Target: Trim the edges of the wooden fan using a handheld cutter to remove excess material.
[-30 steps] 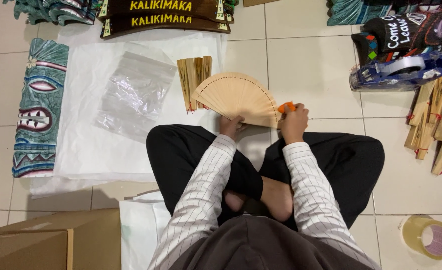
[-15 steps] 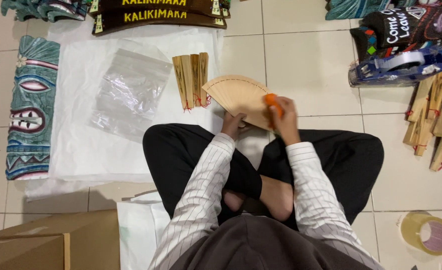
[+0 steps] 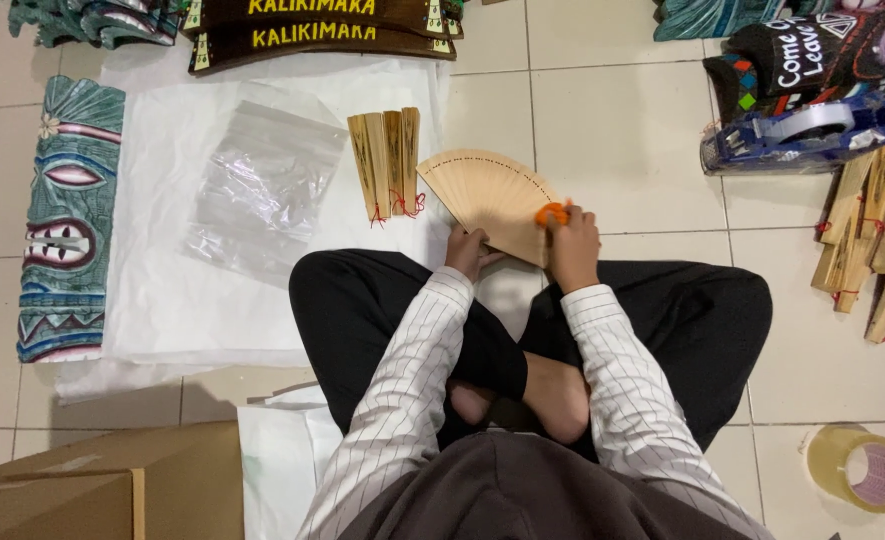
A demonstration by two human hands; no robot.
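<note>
Both hands on half-open wooden fan (image 3: 492,195), closed fans (image 3: 387,160), plastic bag (image 3: 262,185) alongside

A clear plastic bag (image 3: 262,180) lies on white paper (image 3: 182,300) spread over the tiled floor (image 3: 622,130), three folded wooden fans (image 3: 387,160) at its right edge, a carved teal mask (image 3: 67,220) along its left. A blue tape dispenser (image 3: 797,135) sits well right; cardboard box (image 3: 92,490) at lower left.

The right hand (image 3: 572,245) hides most of a small orange thing (image 3: 550,213); the tape roll (image 3: 859,468) is partly cropped.
</note>
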